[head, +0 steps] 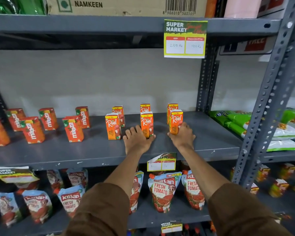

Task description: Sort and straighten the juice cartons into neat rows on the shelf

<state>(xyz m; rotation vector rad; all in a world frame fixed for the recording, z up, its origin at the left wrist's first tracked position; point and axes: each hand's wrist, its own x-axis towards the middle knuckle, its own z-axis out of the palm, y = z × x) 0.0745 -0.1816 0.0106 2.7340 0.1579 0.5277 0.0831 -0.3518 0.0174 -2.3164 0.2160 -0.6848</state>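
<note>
Two cartons [147,124] against fingers [134,132]

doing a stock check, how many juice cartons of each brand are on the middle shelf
Maaza cartons: 6, one cut off at the left edge
Real cartons: 6, in two rows of three
Total: 12
The left hand and right hand each touch a front Real carton.

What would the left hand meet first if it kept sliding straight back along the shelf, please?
Probably nothing at once. The left hand lies beside the middle front Real litchi carton, fingers aimed at the gap left of it. The back-row Real carton and the rear wall come next, though depth is unclear.
</note>
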